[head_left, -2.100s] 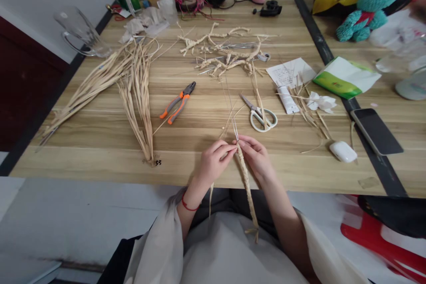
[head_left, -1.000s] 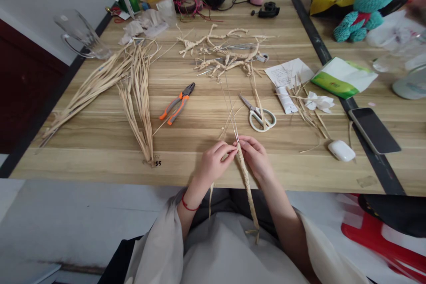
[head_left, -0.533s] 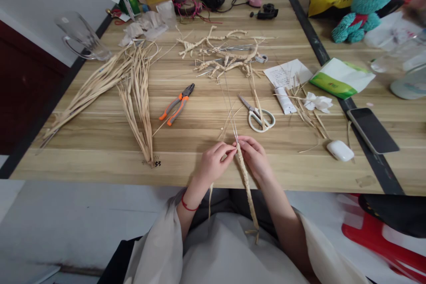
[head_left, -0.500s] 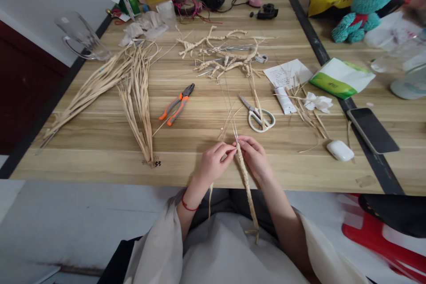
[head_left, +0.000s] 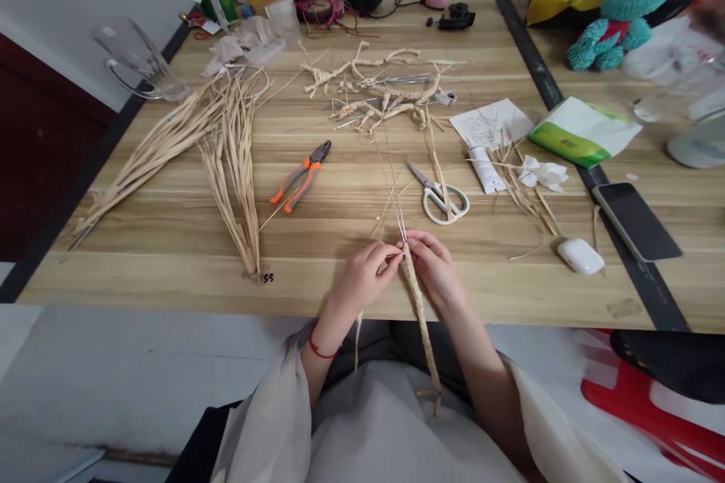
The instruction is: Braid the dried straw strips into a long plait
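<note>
A straw-wrapped wire stem [head_left: 420, 313] slants from the table edge down over my lap, with loose straw ends at its lower tip. Bare metal wires [head_left: 393, 181] stick out of its upper end, pointing away from me. My right hand [head_left: 436, 272] is closed around the stem's upper end. Pressed against the same spot, my left hand [head_left: 365, 273] pinches what looks like the straw strip wound there; the pinched part is mostly hidden. A pale straw strip [head_left: 359, 336] hangs below my left hand. Scissors [head_left: 445, 201] with white handles lie just beyond my right hand.
Orange-and-grey pliers [head_left: 303, 177] lie left of the wires. Farther left is a straw bundle [head_left: 238, 158]. Several wrapped twig-like pieces [head_left: 390, 94] lie at the back. To the right are a white tube [head_left: 487, 170], an earphone case [head_left: 580, 256] and a phone [head_left: 637, 221].
The view has shifted very slightly. Both hands keep their hold at the stem's upper end, with no clear movement.
</note>
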{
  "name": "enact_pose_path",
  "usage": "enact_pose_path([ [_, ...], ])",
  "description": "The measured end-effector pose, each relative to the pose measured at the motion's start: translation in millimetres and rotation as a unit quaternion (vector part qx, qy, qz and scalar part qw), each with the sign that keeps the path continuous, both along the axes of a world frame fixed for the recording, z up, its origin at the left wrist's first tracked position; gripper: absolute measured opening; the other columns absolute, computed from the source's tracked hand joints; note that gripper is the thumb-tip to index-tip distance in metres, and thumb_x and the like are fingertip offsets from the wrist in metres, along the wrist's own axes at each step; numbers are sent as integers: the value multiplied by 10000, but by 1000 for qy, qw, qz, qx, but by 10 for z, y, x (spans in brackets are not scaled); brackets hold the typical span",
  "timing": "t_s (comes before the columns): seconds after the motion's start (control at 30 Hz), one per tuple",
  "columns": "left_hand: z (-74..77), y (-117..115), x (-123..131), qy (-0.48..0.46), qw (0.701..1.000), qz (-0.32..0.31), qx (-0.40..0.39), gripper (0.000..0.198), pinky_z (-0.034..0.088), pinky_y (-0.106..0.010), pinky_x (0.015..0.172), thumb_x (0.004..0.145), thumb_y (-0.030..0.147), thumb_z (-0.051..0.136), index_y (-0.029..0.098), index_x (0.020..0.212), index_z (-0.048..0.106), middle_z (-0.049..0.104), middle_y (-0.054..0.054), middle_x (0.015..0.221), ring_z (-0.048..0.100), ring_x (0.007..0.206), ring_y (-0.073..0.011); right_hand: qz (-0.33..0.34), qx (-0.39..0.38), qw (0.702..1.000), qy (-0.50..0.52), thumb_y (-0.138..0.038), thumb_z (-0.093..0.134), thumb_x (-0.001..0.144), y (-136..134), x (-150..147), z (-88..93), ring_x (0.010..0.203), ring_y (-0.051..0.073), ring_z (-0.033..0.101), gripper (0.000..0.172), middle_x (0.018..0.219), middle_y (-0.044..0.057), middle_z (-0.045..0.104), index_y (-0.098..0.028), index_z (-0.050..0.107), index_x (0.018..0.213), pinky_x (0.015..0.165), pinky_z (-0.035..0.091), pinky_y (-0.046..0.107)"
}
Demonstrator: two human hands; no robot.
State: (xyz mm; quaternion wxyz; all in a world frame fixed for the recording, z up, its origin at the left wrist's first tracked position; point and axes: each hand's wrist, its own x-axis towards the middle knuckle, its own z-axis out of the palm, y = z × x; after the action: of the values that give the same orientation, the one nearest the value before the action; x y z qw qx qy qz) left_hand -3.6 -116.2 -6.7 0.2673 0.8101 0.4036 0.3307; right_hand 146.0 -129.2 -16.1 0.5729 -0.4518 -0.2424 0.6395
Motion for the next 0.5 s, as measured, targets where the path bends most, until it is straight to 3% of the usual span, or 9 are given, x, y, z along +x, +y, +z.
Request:
enact_pose_path([
  [0.5, -9, 1, -1, 10, 1000, -6, -9, 137, 485, -237, 720, 909, 272, 476, 191, 950, 579, 664, -30, 860, 621, 773, -121, 2, 0, 1000, 5, -301, 690, 722, 4, 0, 2, 740, 138, 611, 163, 794, 11, 684, -227, 681, 867, 737, 487, 274],
])
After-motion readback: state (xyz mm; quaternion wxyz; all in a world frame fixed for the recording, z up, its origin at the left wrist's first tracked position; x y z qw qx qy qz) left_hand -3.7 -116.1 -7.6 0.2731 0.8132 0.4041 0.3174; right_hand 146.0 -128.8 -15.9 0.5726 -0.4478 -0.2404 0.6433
